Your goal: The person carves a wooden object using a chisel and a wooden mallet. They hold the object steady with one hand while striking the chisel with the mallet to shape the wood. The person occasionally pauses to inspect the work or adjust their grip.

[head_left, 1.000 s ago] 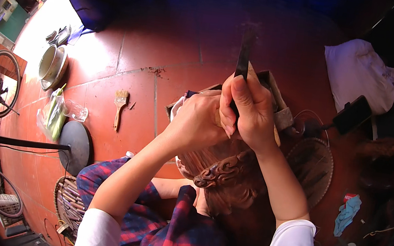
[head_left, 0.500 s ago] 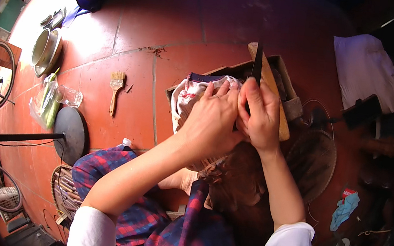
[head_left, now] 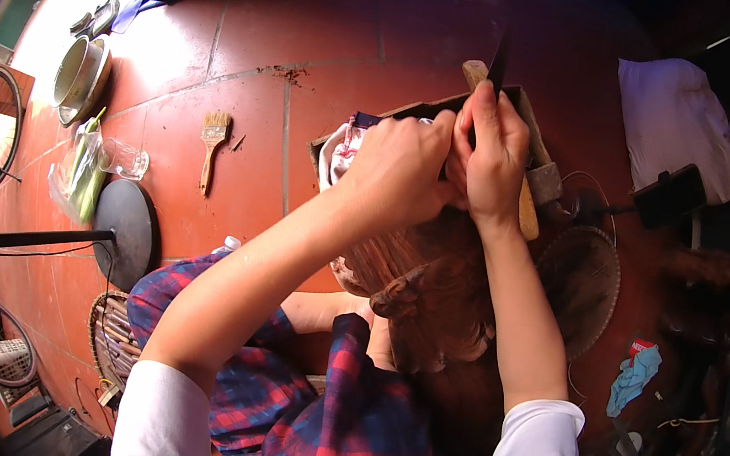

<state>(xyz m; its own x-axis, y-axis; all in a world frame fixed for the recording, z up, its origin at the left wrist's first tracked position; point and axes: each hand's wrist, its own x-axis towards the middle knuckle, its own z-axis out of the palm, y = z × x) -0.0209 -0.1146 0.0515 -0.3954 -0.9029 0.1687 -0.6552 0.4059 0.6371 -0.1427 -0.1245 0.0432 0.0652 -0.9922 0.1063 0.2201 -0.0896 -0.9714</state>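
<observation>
My right hand [head_left: 492, 152] is closed around a dark, narrow tool [head_left: 498, 66] that tapers to a point and stands up past my thumb. Its exact kind is unclear. Beside it, my left hand [head_left: 400, 161] is curled into a fist with knuckles up; what its fingers hold, if anything, is hidden. Both hands are over a dark brown wood carving [head_left: 438, 307] in front of my legs. Under my left hand shows a white and red cloth [head_left: 335, 158]. A pale wooden handle [head_left: 527, 214] runs beneath my right hand, across a wooden box [head_left: 530, 130].
On the red tiles to the left lie a paintbrush [head_left: 212, 148], a clear cup [head_left: 125, 159] and a round black stand base [head_left: 127, 229]. A round woven tray [head_left: 578, 288] is right of the carving. Farther right are a white bag [head_left: 673, 126] and a blue cloth [head_left: 633, 381].
My left hand's fingers, stretched out before, are now curled into a fist. Both hands have shifted slightly up and away, uncovering more of the carving. The tool's tip has tilted to the right.
</observation>
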